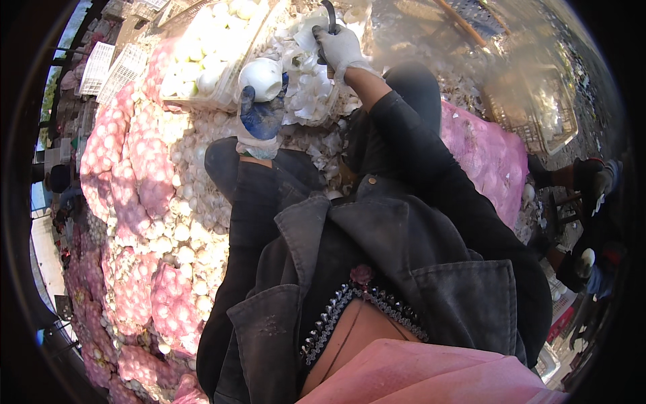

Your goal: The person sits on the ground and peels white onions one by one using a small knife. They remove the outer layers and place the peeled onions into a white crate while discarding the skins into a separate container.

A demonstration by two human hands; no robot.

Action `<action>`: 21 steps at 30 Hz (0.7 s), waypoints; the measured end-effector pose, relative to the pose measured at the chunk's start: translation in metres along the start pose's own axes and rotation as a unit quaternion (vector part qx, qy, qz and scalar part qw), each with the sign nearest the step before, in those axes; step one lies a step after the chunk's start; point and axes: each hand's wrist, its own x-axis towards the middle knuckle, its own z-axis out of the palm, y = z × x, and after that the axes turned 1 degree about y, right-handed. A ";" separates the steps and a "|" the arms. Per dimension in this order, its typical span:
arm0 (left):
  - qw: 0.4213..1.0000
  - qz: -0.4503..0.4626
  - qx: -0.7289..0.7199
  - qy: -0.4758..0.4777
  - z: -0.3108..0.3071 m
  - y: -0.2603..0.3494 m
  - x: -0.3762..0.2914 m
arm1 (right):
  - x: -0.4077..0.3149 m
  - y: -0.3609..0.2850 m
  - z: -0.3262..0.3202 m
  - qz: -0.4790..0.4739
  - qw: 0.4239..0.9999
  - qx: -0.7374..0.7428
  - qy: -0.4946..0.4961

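My left hand, in a white work glove with a blue coated palm, cups a large peeled white onion from below. The onion sits just right of a white plastic crate that holds many peeled onions. Farther up and to the right, my right hand wears a white glove with dark-stained fingertips. It grips a small knife with a dark, curved blade. Beside that hand lies a pale onion skin. Under both hands spreads a heap of papery skins.
Pink mesh sacks of onions fill the left side, with loose onions beside them. Another pink mesh sack lies right of my knees. A crate stands beyond it. Another person's gloved hand holds something at the right rim.
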 end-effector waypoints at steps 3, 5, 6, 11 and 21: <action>0.998 -0.031 0.044 -0.020 0.002 0.011 0.010 | -0.003 -0.012 0.006 -0.117 0.957 -0.258 0.064; 0.991 -0.059 0.108 -0.049 0.009 0.023 0.014 | -0.015 -0.022 0.004 -0.172 0.961 -0.207 -0.067; 0.982 -0.059 0.167 -0.064 0.014 0.030 0.012 | -0.018 -0.029 0.003 -0.154 0.955 -0.217 -0.132; 0.954 -0.048 0.267 -0.126 0.044 0.041 0.010 | -0.033 -0.050 -0.001 -0.176 0.926 -0.235 -0.237; 0.884 0.106 0.456 0.013 0.048 0.009 0.006 | -0.062 -0.036 0.010 -0.068 0.954 -0.198 -0.216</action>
